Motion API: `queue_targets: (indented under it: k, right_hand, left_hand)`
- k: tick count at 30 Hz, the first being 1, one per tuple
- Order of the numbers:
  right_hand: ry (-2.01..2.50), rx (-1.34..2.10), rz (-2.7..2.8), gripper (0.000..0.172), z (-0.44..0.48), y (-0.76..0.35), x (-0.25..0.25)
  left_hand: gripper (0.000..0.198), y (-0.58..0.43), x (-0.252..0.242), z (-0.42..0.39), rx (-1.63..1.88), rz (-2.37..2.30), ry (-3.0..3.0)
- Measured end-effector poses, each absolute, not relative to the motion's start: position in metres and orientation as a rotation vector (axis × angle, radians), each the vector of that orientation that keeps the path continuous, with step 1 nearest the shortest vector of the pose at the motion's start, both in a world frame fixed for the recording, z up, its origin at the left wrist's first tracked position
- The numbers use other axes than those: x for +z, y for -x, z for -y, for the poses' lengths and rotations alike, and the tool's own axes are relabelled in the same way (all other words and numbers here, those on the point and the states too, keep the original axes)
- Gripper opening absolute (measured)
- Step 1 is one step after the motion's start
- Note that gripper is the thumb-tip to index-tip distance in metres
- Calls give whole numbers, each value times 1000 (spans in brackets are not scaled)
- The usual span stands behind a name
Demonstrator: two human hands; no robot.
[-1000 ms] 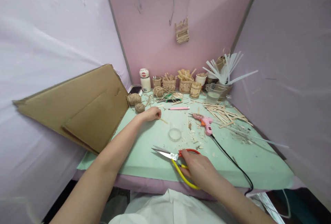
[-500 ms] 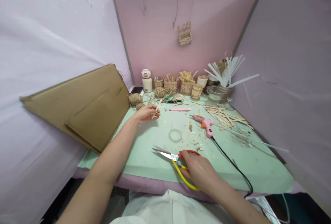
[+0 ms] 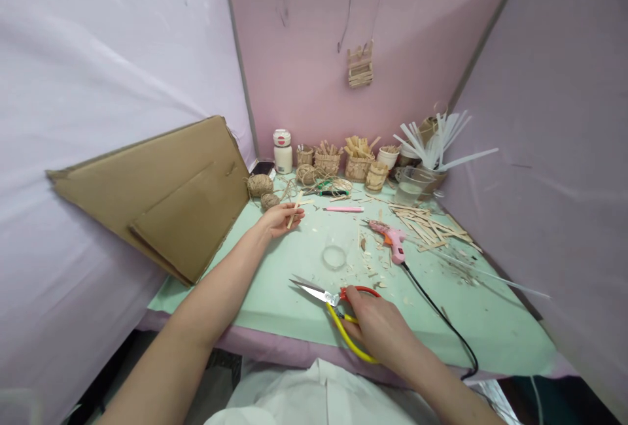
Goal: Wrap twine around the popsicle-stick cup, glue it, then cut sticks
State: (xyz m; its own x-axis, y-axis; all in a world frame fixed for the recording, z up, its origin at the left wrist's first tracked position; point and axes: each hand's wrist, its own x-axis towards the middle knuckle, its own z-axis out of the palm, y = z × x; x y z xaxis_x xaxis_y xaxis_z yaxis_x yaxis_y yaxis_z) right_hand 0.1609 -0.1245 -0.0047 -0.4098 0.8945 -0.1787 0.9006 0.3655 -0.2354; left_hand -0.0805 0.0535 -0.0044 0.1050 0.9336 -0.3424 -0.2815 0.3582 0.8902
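My left hand [image 3: 283,219] is closed on a few thin wooden sticks [image 3: 296,210] that cross each other, held above the left middle of the table. In my right hand [image 3: 375,320] are scissors [image 3: 318,291] with one red and one yellow handle. Their blades are parted slightly and point left, near the table's front edge. Between the two hands a clear round cup or ring [image 3: 334,256] rests on the green cloth [image 3: 275,281]. A pink craft knife [image 3: 343,209] lies just beyond my left hand.
A pink glue gun [image 3: 390,237] with a black cord lies right of centre. Wooden sticks [image 3: 432,225] are heaped behind it. Twine balls [image 3: 260,185], pliers [image 3: 333,193], stick-filled baskets [image 3: 360,167] and a white jar [image 3: 282,153] line the back. Cardboard [image 3: 161,209] leans at left.
The camera view has shifted slightly, moving the background a little to the right. Both hands keep nearly the same place and hold; the sticks in my left hand have turned slightly.
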Motion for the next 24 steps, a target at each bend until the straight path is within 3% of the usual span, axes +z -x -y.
queue_targets:
  k: [7, 13, 18, 24]
  right_hand:
    - [-1727, -569, -2609, 11, 123, -164, -7]
    - [-1937, -1028, -2696, 22, 124, -170, -13]
    - [-2015, -1285, -2728, 26, 127, -171, -5]
    - [-2049, -1357, -2690, 23, 129, -169, -3]
  left_hand:
    - [17, 77, 1, -47, 1105, -1084, -727]
    - [4, 78, 12, -26, 1203, -1085, -721]
    - [24, 63, 21, 24, 1152, -963, -847]
    - [32, 29, 15, 81, 1091, -846, -828]
